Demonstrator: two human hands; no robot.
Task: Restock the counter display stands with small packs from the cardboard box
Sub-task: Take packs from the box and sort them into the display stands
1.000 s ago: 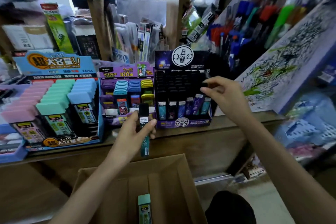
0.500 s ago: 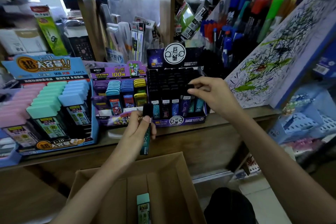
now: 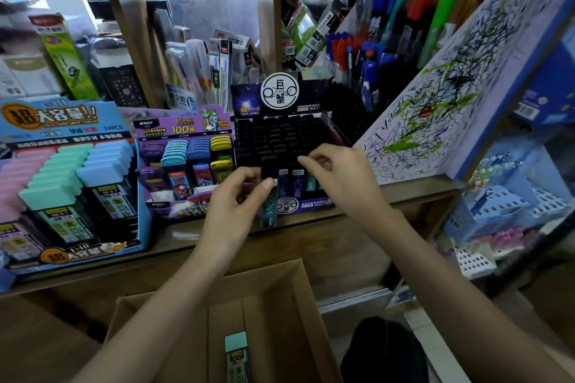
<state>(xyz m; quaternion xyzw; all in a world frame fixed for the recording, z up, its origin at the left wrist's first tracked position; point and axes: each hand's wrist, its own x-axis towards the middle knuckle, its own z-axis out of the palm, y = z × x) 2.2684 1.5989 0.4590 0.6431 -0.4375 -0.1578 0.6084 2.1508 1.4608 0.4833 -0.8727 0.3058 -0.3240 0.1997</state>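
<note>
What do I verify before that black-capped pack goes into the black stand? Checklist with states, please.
1. Grip: the left hand pinches the black-capped pack and holds it upright: ok.
2. Right stand: the pack is at the front row of the black stand: ok.
3. Free slot: the rows are dark and blurred: cannot tell.
4. Clear path: the right hand is over the front row, its fingertips beside the pack's cap: not ok.
5. Right hand empty: the fingers are curled close together: cannot tell.
6. Stock left: one mint-capped pack lies in the cardboard box: ok.
</note>
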